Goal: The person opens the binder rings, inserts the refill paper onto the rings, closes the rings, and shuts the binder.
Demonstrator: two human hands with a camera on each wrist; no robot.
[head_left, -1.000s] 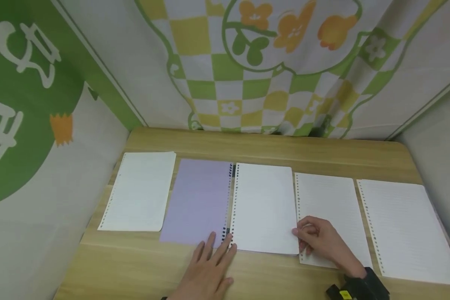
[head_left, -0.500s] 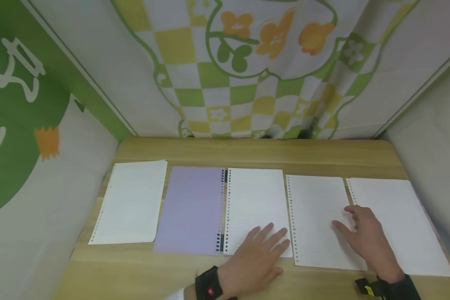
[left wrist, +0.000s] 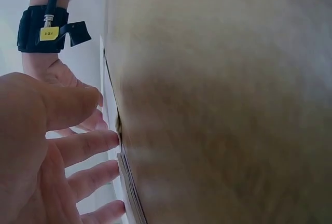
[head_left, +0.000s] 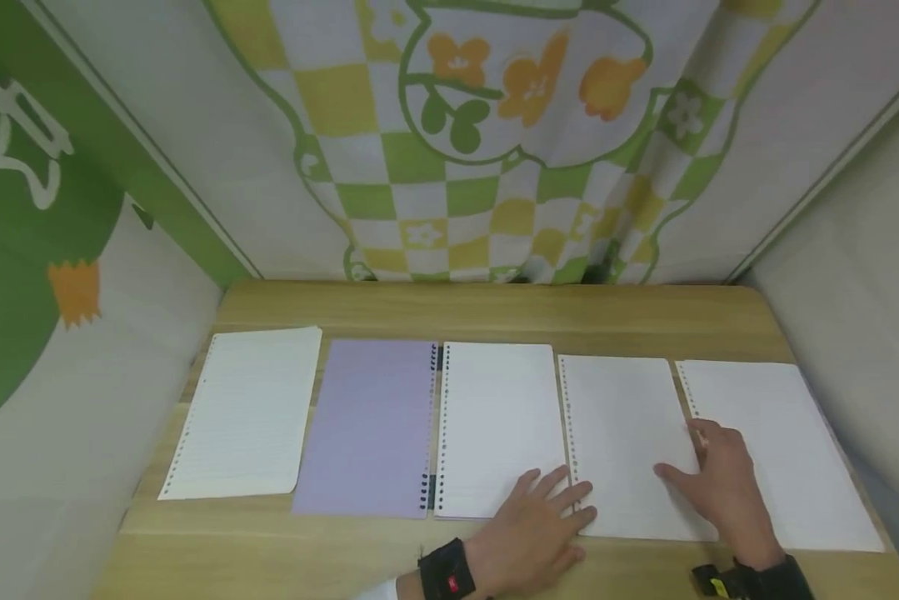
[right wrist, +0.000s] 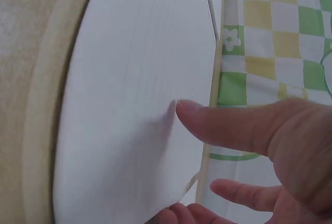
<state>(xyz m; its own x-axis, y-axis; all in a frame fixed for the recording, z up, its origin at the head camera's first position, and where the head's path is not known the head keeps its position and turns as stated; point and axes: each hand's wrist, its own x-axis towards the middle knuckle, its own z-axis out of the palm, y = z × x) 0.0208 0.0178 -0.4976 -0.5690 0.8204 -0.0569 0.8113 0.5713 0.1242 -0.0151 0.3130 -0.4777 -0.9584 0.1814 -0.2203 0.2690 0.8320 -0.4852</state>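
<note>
My left hand (head_left: 535, 529) lies with spread fingers over the lower right corner of the white ruled pages (head_left: 497, 425) of an open loose-leaf notebook. Its fingertips reach the left edge of a loose stack of hole-punched paper (head_left: 629, 442). The notebook's purple cover (head_left: 370, 425) lies flat on the left, beyond the black rings. Over the loose stack's right edge is my right hand (head_left: 726, 483), thumb and fingers wide apart. In the right wrist view, the thumb (right wrist: 223, 125) points at the paper's face, and the other fingers are near its edge, partly hidden.
Another hole-punched paper stack (head_left: 786, 458) lies at the far right, and one more ruled stack (head_left: 242, 417) at the far left. All lie on a wooden table (head_left: 307, 558). A checked curtain (head_left: 486, 196) hangs behind it, with pale walls at the sides.
My right hand has let go of the notebook pages' right edge and moved right to the loose stack's far edge. My left hand has shifted right from the rings. The head view has shifted slightly.
</note>
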